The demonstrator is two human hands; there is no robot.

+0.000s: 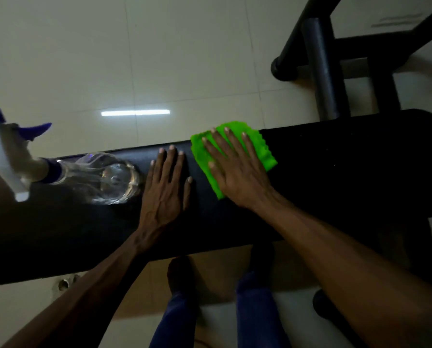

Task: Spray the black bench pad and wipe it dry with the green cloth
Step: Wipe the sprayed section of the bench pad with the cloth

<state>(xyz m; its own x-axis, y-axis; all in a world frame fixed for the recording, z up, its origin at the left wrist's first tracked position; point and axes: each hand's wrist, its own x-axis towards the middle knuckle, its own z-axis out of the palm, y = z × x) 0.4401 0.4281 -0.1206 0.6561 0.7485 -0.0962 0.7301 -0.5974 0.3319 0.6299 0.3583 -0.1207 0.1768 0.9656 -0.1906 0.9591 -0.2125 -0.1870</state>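
The black bench pad (335, 172) runs across the middle of the head view from left to right. My right hand (237, 172) lies flat, fingers spread, pressing the bright green cloth (262, 149) onto the pad near its far edge. My left hand (166, 189) rests flat and empty on the pad just left of the cloth. A clear spray bottle (104, 179) with a white and purple trigger head (6, 151) stands on the pad to the left of my left hand, not touched by either hand.
Pale tiled floor (159, 59) lies beyond the bench. A dark metal frame (320, 66) of the bench or another machine rises at the upper right. My legs in blue trousers (255, 310) stand close to the pad's near edge.
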